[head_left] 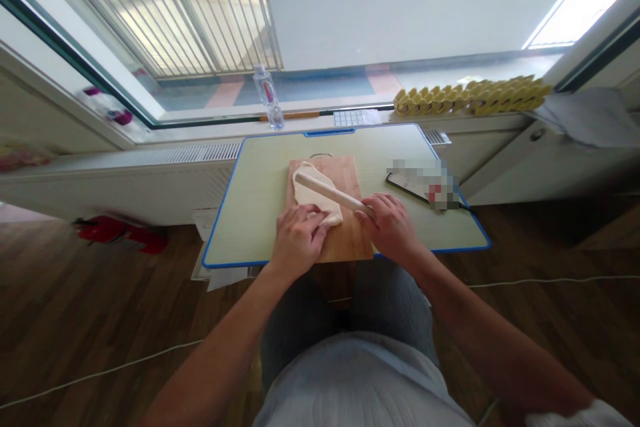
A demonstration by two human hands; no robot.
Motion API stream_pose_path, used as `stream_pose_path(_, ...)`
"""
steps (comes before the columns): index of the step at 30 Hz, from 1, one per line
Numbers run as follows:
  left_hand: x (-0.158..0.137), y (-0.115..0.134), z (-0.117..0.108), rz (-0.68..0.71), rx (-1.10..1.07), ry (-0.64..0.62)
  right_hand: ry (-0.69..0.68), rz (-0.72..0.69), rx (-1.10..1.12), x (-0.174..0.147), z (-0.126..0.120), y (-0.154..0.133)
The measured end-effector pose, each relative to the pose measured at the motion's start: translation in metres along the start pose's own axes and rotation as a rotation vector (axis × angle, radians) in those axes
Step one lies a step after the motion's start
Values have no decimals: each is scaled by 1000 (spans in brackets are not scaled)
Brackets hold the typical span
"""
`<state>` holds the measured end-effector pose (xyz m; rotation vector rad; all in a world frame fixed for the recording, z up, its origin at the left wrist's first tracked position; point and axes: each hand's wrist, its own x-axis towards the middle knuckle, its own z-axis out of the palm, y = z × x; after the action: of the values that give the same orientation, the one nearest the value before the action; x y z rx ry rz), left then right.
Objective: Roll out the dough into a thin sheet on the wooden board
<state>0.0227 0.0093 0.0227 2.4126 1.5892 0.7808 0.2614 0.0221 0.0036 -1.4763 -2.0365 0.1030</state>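
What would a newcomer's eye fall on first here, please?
Probably the flat dough on the wooden board, the left hand on its near end and the right hand holding a rolling pin across it. Next, perhaps, the ruffled yellow object on the windowsill at right, or the red cylinder low at left.

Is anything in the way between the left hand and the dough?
Nothing visible: the left hand touches the dough. The rolling pin, held in the right hand, crosses over the dough farther away.
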Motion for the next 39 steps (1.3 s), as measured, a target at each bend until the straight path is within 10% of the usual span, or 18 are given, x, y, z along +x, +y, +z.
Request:
stream_pose_path(6,18,-5,-27,-106,45,296,-132,-157,5,-1,-13,-20)
stream_pose_path(16,51,-24,12,-111,207,-142,-149,-62,-127,11,4,-27)
stream_pose_path(32,13,-5,8,-148,132,-108,-116,67,-92,-28,10,-41)
stream_pose_path(39,48,-18,11,-183,165,-149,-88,88,-157,25,26,-26)
